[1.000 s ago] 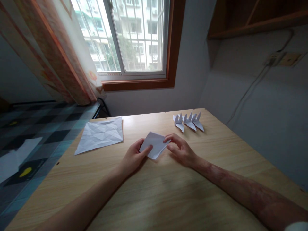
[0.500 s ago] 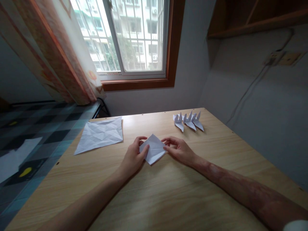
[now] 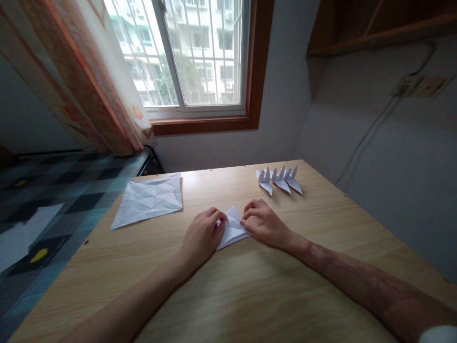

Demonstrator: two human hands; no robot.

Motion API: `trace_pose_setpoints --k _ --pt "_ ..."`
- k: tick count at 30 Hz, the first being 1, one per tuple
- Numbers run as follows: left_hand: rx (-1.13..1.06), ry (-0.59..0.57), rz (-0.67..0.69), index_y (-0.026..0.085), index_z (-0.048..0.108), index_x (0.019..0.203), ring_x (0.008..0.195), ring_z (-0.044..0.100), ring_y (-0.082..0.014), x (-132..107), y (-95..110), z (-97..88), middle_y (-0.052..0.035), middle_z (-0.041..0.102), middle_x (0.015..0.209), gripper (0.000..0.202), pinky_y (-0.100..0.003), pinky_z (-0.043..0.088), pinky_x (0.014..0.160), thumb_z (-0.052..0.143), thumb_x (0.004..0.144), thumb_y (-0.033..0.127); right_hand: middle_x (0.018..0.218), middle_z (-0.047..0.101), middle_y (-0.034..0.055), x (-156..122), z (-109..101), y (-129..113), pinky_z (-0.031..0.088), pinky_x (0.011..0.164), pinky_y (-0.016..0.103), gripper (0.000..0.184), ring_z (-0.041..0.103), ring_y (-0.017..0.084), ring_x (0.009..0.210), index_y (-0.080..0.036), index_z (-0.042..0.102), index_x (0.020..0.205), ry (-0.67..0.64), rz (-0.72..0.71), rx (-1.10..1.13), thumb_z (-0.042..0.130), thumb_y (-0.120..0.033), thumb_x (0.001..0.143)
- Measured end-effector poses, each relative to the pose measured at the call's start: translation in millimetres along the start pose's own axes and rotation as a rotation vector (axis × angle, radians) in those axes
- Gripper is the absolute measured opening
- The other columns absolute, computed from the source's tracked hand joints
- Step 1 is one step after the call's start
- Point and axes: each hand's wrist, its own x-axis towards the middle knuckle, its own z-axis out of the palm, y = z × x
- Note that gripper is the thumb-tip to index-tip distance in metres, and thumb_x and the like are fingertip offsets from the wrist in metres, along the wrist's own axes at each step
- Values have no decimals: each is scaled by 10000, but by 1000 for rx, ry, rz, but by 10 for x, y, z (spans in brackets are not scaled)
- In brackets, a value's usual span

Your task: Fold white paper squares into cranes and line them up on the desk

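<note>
A small folded white paper [image 3: 232, 228] lies on the wooden table [image 3: 250, 286] between my two hands. My left hand [image 3: 202, 236] covers its left side, fingers curled and pinching the paper's edge. On the right side, my right hand [image 3: 262, 221] has its fingers bent and pressed onto the paper. Both hands rest low on the tabletop and hide much of the sheet.
A creased white sheet [image 3: 150, 200] lies flat at the table's left rear. Several finished folded paper figures [image 3: 280, 178] stand in a row at the right rear. A window [image 3: 193, 57] and curtain [image 3: 82, 81] are behind; a bed with a checked cover [image 3: 46, 200] is at left.
The paper has gone from a lifted, wider square to a smaller folded shape pressed onto the table. Both hands have closed in over it.
</note>
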Motion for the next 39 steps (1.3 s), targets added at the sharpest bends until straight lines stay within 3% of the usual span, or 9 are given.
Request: trace_pose_setpoints --k 6,9,12,14,17,23,31,35,39 --pt "-39 -7 -39 224 721 1033 867 676 -241 5 96 -86 -67 739 1021 182 -365 479 804 540 1024 209 1123 781 73 16 -99 -120 500 1052 430 265 640 258 1135 -228 768 888 -161 -113 79 601 -247 1093" --pt "-97 -30 -31 224 719 1074 884 688 -253 2 147 -179 -66 746 1014 231 -375 490 815 500 1048 292 1212 790 83 3 -124 -113 479 1129 449 274 658 262 1193 -222 790 1135 -193 -123 141 520 -268 1126" --pt "-132 -47 15 224 702 1216 895 698 -267 -11 186 -238 -76 759 1048 323 -377 501 810 592 1037 468 1345 779 88 -7 -127 -122 435 1203 477 381 675 267 1237 -225 690 1455 -244 -118 142 505 -281 1127" --pt "-119 -50 21 223 689 1270 917 702 -279 -18 193 -238 -85 764 1075 384 -385 513 828 676 977 471 1404 761 92 -6 -118 -151 448 1191 476 457 670 277 1259 -236 622 1554 -304 -142 66 555 -279 1104" --pt "-160 -16 -79 223 698 1241 889 699 -270 -9 154 -194 -75 765 1037 340 -383 529 827 668 923 339 1490 721 92 -4 -97 -193 465 1180 481 508 644 302 1311 -263 634 1550 -363 -218 -81 660 -253 1043" --pt "-620 19 -226 185 707 1004 836 661 -219 57 -16 -101 -38 746 923 187 -305 533 739 609 874 277 1491 727 80 -27 -62 -175 462 1205 514 378 664 294 1280 -287 768 1365 -365 -275 -247 660 -176 1020" --pt "-748 90 -351 166 748 989 794 664 -205 53 -87 -57 -31 761 893 237 -281 521 690 703 894 378 1493 725 107 -36 -61 -166 473 1217 494 359 661 302 1337 -228 737 1396 -394 -385 -288 638 -266 1054" --pt "-801 59 -425 168 753 1026 706 684 -202 60 -91 -72 -38 781 831 407 -271 504 622 810 867 539 1505 726 104 -30 -74 -210 420 1271 500 416 643 288 1418 -234 686 1465 -452 -435 -254 642 -297 1056" --pt "-730 7 -467 181 751 1024 714 736 -236 95 -47 -171 -54 813 868 408 -288 527 603 800 863 553 1503 733 91 -24 -101 -263 362 1313 501 433 621 283 1460 -246 666 1486 -478 -440 -254 641 -321 1061"
